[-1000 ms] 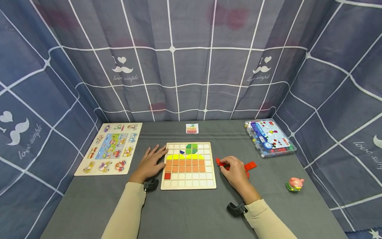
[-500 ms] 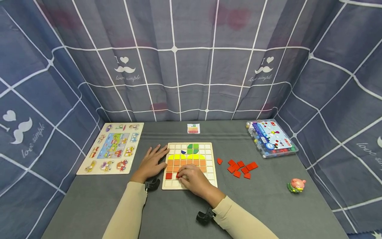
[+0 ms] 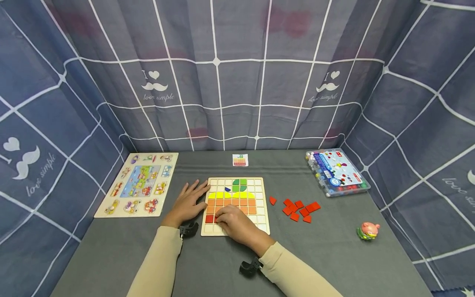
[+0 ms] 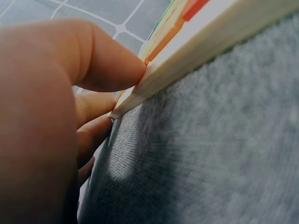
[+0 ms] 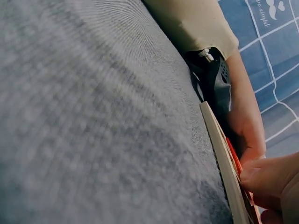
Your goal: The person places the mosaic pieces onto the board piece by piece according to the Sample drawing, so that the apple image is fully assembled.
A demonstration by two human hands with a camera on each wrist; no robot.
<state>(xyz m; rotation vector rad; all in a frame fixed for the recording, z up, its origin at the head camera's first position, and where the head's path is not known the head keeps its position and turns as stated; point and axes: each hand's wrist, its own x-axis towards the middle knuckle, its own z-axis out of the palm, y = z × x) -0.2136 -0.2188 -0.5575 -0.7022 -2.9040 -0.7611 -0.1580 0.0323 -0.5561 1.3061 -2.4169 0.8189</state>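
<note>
A wooden grid board [image 3: 259,232] lies on the table, bearing yellow and orange rows, green pieces [image 3: 239,185] and a small blue piece [image 3: 227,189]. My left hand [image 3: 187,206] rests at its left edge with fingers spread; the left wrist view shows the thumb [image 4: 117,70] against the board's side. Low on the board, my right hand [image 3: 237,225] pinches a red square tile [image 3: 216,220], mostly hidden under the fingertips. Just left of it a red tile [image 3: 209,219] sits in the grid. The right wrist view shows the thumb [image 5: 254,175] down at the board's surface.
Several loose red pieces [image 3: 299,204] lie right of the board. Behind it is a small pattern card [image 3: 240,160]. A picture puzzle board [image 3: 168,173] lies at left, a clear box of beads [image 3: 339,171] at back right, a pig figurine [image 3: 368,230] at right.
My right hand has gone from the loose red pieces leftward to the board with a red tile, then slightly further left beside the placed tile. My left hand stays at the board's edge.
</note>
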